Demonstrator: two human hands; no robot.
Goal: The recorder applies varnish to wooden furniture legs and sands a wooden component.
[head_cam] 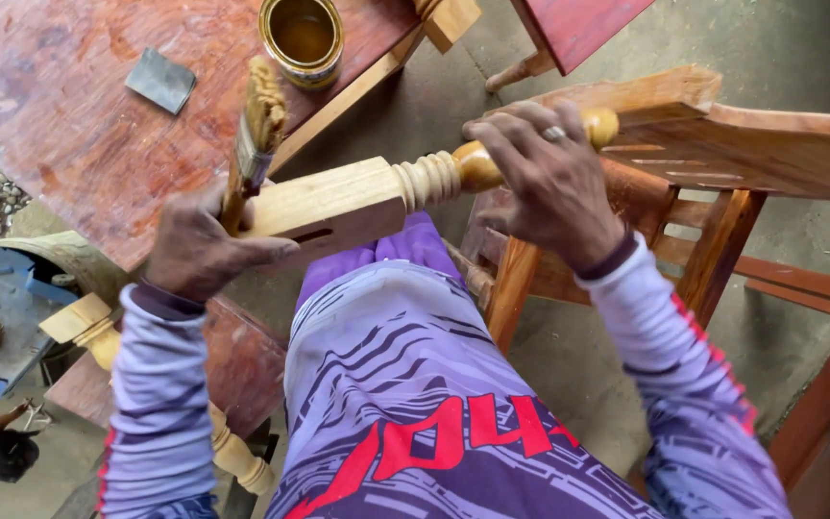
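Head view: person's lap, workshop.
Left hand [199, 252]: grips flat bristle brush [256, 130] and square end of pale turned wooden leg [377, 197].
Right hand [549, 183]: closed around leg's varnished end.
Open round tin [302, 37]: amber varnish, on red table [69, 125].

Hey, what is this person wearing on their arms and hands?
Both arms are in long lilac-purple sleeves with a wavy dark line pattern and dark purple cuffs at the wrists. The right sleeve carries red marks along its outer edge; the left sleeve shows a little red low down. The hands are bare, with no gloves. The right hand wears a silver ring on one finger; the left hand shows none.
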